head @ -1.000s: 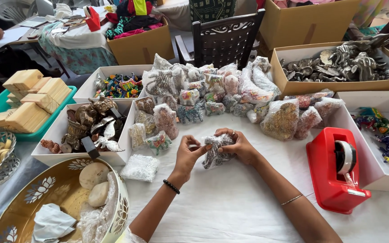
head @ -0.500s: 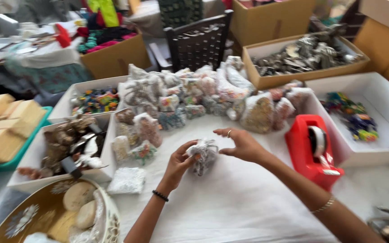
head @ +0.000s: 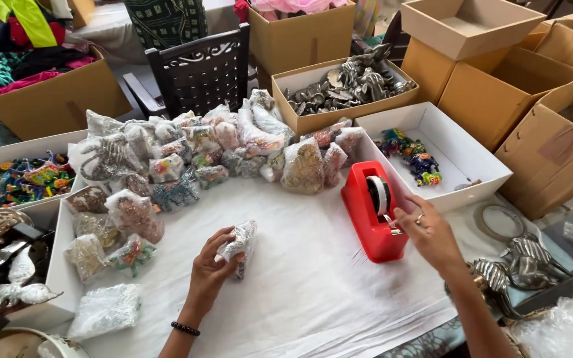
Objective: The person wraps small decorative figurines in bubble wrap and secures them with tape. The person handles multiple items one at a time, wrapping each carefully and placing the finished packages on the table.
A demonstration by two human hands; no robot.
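The left hand [head: 208,268] was curled around a small bubble-wrapped bundle [head: 239,244], fingers and thumb closed on its lower half, holding it just above the white sheet on the table [head: 313,292]. The bundle stood nearly upright in that grip, its long axis tipped a little to the right at the top, leaning toward the other hand.

Over on the right, the right hand [head: 429,232] was at the red tape dispenser [head: 374,211]. Thumb and forefinger were drawn together at the cutter end of the dispenser, the end nearest the person; whether a strip of tape sat between them was too small to tell. The other fingers were loosely folded, a ring showing on one.

So the key line ran sideways: the bundle lay to the left of the right hand, well apart, with bare white sheet between them, and the dispenser lay to the right of the left hand. The right hand was plainly the nearer one to the tape roll [head: 378,193], touching the dispenser; the left hand was nowhere near it.

Beyond the left hand, a heap of wrapped packets [head: 220,149] lay farther up the table. Beyond the right hand sat a white box of coloured figurines [head: 411,158].
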